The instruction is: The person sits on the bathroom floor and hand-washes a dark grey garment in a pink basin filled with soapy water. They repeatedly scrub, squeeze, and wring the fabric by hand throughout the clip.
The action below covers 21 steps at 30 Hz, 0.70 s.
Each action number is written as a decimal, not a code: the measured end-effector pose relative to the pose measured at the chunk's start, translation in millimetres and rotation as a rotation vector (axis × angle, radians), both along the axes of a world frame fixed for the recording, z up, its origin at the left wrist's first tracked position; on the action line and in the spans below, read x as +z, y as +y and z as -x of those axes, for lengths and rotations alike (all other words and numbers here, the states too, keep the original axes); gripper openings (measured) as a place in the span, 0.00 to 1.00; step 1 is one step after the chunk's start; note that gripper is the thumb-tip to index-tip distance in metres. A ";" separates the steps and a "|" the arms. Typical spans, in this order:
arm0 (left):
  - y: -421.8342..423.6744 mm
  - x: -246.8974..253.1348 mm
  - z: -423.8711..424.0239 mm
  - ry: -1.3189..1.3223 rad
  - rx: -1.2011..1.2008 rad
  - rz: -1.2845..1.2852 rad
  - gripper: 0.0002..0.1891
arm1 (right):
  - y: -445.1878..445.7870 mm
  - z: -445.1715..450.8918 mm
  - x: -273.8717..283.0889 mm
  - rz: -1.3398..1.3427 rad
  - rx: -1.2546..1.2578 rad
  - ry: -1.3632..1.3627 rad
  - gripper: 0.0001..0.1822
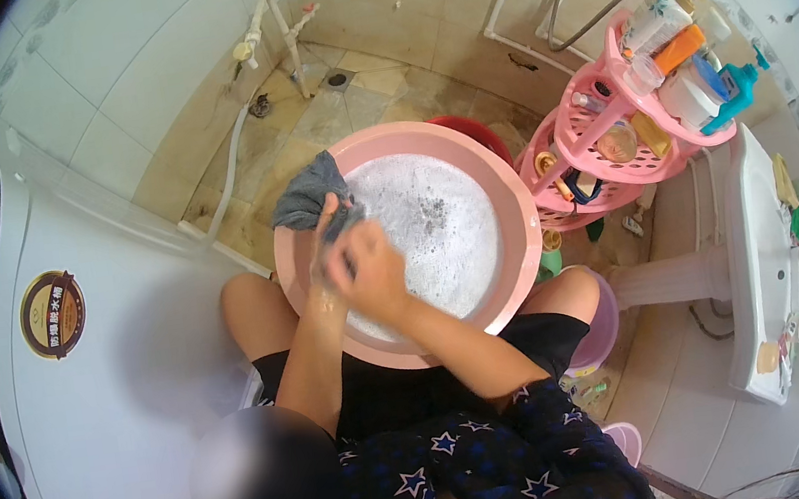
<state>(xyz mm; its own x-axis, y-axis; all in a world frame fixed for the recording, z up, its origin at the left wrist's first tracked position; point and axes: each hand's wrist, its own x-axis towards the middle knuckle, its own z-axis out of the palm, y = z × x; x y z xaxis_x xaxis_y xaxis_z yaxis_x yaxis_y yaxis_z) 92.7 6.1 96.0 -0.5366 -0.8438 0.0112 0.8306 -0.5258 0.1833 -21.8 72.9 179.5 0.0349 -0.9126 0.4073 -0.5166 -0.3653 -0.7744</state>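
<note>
A wet grey cloth (307,192) hangs over the left rim of a large pink plastic basin (519,264). My left hand (322,248) has hold of the cloth at that rim, thumb pointing up. Blurred by motion, my right hand (370,265) is closed in a fist against the left one, with a dark bit of the cloth showing between its fingers. White suds (437,244) with a greyish patch of bubbles fill the basin, which sits between my knees.
On the left stands a white washing machine (128,376). A pink tiered rack (581,135) with bottles and jars is at the right, beside a white pedestal sink (757,263). Behind the basin are a red basin (479,134), a grey hose (230,169) and a floor drain (338,80). A purple bucket (599,329) is by my right knee.
</note>
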 end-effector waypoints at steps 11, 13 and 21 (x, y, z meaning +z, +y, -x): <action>2.0 28.4 -4.0 -0.228 0.118 -0.104 0.15 | 22.9 -0.8 -7.1 0.048 0.102 0.093 0.12; 5.2 15.4 11.8 -0.344 0.132 -0.154 0.15 | 7.4 5.0 -27.2 0.200 0.020 0.173 0.10; 13.5 71.4 45.3 -0.579 0.357 -0.364 0.17 | -81.6 56.7 -48.2 -0.607 -0.062 -0.854 0.18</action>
<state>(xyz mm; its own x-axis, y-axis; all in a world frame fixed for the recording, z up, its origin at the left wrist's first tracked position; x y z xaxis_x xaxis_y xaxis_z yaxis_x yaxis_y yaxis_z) 47.4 19.5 167.5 -0.0669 -0.8636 -0.4997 0.7854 -0.3544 0.5074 -78.5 -8.7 131.3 -0.1024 -0.9623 -0.2521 0.2828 0.2148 -0.9348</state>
